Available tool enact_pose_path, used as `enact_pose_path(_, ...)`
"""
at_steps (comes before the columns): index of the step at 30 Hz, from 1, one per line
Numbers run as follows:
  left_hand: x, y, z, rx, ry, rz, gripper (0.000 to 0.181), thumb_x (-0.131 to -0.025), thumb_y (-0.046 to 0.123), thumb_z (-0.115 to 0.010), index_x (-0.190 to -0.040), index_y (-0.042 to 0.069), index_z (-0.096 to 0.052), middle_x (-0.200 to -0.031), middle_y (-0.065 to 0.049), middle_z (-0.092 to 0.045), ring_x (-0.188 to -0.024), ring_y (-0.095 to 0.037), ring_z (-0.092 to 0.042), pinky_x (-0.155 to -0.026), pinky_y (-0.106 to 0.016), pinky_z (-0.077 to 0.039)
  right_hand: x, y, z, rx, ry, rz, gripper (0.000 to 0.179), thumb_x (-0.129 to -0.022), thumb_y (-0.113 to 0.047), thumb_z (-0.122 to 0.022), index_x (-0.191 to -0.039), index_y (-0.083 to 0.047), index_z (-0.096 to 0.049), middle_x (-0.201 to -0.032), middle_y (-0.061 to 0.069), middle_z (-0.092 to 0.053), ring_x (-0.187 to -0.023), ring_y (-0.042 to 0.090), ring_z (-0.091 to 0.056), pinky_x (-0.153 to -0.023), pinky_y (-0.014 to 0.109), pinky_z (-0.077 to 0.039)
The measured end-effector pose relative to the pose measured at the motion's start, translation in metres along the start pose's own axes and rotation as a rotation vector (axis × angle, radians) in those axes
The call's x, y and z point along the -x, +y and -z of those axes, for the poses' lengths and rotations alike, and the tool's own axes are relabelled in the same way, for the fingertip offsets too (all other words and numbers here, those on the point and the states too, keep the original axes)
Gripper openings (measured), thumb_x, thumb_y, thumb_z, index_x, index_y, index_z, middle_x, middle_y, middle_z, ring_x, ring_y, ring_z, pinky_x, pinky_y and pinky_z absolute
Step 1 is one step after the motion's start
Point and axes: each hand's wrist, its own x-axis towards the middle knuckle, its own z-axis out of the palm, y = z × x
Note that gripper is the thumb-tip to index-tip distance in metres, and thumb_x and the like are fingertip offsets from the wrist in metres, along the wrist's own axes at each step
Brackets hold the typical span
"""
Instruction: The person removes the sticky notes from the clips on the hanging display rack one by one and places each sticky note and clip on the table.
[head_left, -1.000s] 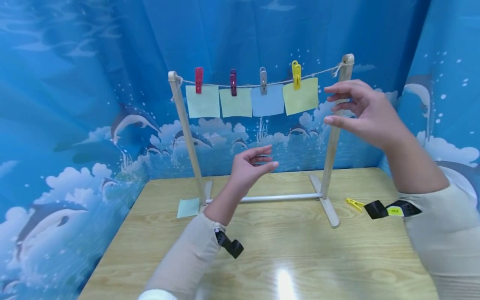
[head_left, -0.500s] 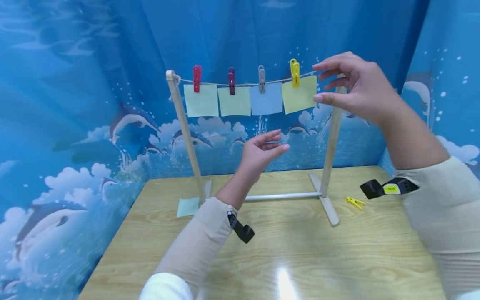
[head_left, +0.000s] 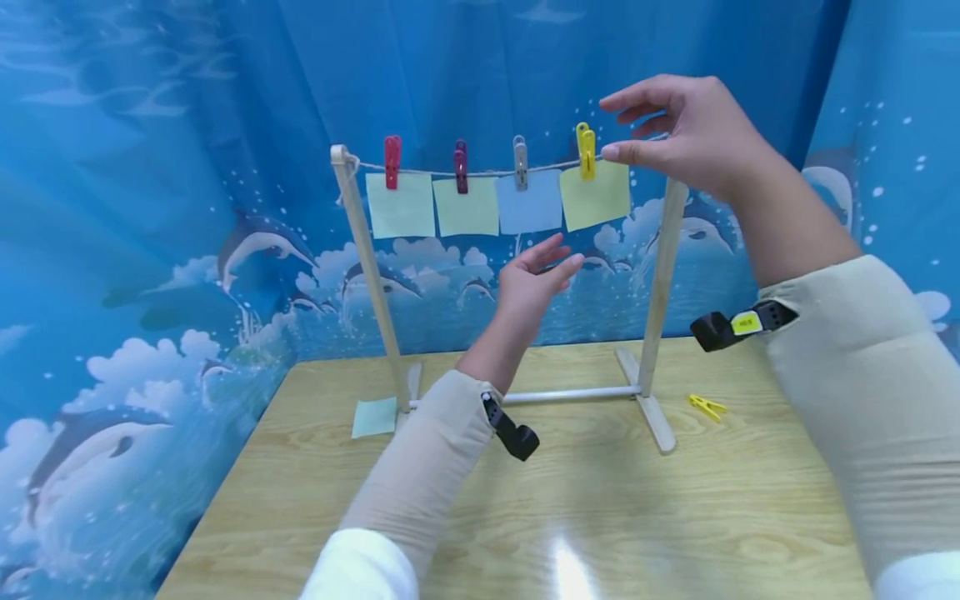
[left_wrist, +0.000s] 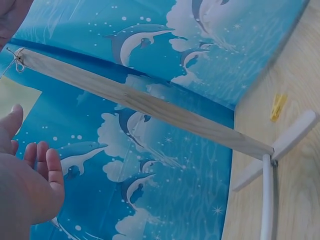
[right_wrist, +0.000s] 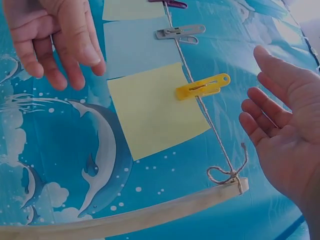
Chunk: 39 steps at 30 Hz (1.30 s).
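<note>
My right hand [head_left: 693, 125] is raised by the right end of the string, fingers relaxed and holding nothing. Just left of its fingertips, a yellow clothespin [head_left: 587, 152] clips a yellow paper note [head_left: 596, 197] to the string. In the right wrist view a gap shows between that hand and the yellow clothespin [right_wrist: 202, 87]. My left hand [head_left: 528, 279] hovers below the notes with loosely bent, bare fingers. Farther left on the string hang a blue note [head_left: 529, 204] under a grey clothespin [head_left: 521, 163], and two pale green notes under a dark red clothespin [head_left: 461, 167] and a red clothespin [head_left: 392, 162].
A wooden frame with a right post [head_left: 660, 283] and a left post [head_left: 371, 267] carries the string. A loose yellow clothespin [head_left: 707, 407] lies on the table [head_left: 600, 492] at right. A pale blue-green note [head_left: 373, 417] lies by the frame's left foot.
My right hand has moved left and up toward the yellow clothespin on the string. My left hand has risen and shifted slightly right. The notes and clothespins stay in place.
</note>
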Motion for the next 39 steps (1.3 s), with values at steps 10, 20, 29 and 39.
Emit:
enact_pose_path(10,0.014,0.021,-0.018,0.044,0.067,0.036,0.035,-0.076,0.027,-0.069,-0.110,0.025,-0.062,-0.098,0.010,-0.061,-0.085,-0.010,-0.061,-0.079,-0.025,-0.049,-0.025,0.006,-0.009,0.047,-0.135,-0.164,0.066,-0.072,-0.046,-0.064,-0.131,-0.027,-0.043,-0.121,0.005,-0.049,-0.103,0.017,-0.047,-0.089,0.030,-0.044)
enact_pose_path(20,-0.022,-0.007,-0.023,0.178,0.063,-0.030,0.027,-0.066,0.038,-0.072,-0.091,0.029,-0.068,-0.094,0.008,-0.064,-0.087,-0.011,-0.062,-0.075,-0.026,-0.050,-0.030,0.014,-0.015,0.032,-0.163,-0.201,0.061,-0.076,-0.042,-0.061,-0.131,-0.021,-0.045,-0.116,0.003,-0.050,-0.101,0.017,-0.047,-0.089,0.027,-0.044)
enact_pose_path(29,-0.020,-0.005,-0.028,0.275,0.078,-0.042,0.018,-0.071,0.029,-0.070,-0.086,0.020,-0.069,-0.088,0.000,-0.067,-0.080,-0.013,-0.064,-0.071,-0.024,-0.052,-0.026,0.013,-0.012,-0.007,-0.112,-0.199,0.052,-0.076,-0.044,-0.060,-0.119,-0.014,-0.055,-0.110,0.004,-0.053,-0.097,0.018,-0.048,-0.089,0.028,-0.044)
enact_pose_path(39,-0.016,-0.004,-0.028,0.338,0.042,-0.042,0.013,-0.073,0.020,-0.070,-0.084,0.013,-0.070,-0.084,-0.006,-0.068,-0.079,-0.017,-0.065,-0.071,-0.027,-0.052,-0.024,0.007,-0.010,-0.111,0.031,-0.205,0.042,-0.071,-0.042,-0.063,-0.098,-0.010,-0.066,-0.103,0.005,-0.057,-0.090,0.017,-0.048,-0.084,0.023,-0.045)
